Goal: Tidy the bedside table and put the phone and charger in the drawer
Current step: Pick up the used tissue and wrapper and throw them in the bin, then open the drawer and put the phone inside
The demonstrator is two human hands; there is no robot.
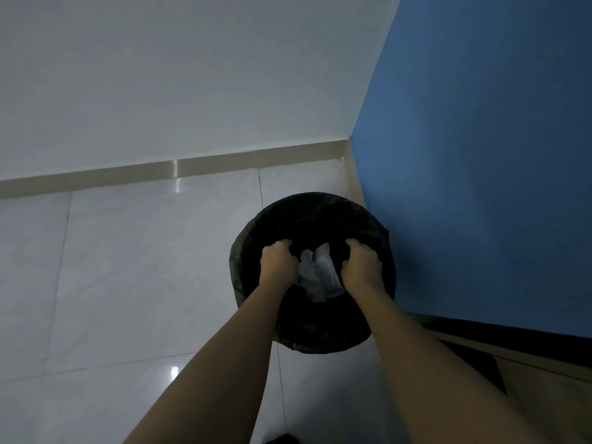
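Two bare forearms reach fwd over a glossy white tiled floor point(128, 267). Left hand point(277, 262) and right hand point(363, 265), both curled shut, grip crumpled white paper point(318, 270) between them, held over a round bin w/ black plastic liner point(320, 216). Blue wall point(480, 155) at right, white wall point(192, 75) beyond. Phone, charger not in shot.

Dim, cool light fills the room. A pale wall point(179, 68) spans from nine to twelve o'clock, meeting a blue wall point(480, 155) at one to three o'clock. A beige skirting board point(179, 169) runs along the pale wall's foot. Glossy white floor tiles point(128, 267) with thin grout lines catch small highlights towards seven o'clock. Wooden furniture point(544, 389) sits at four o'clock.
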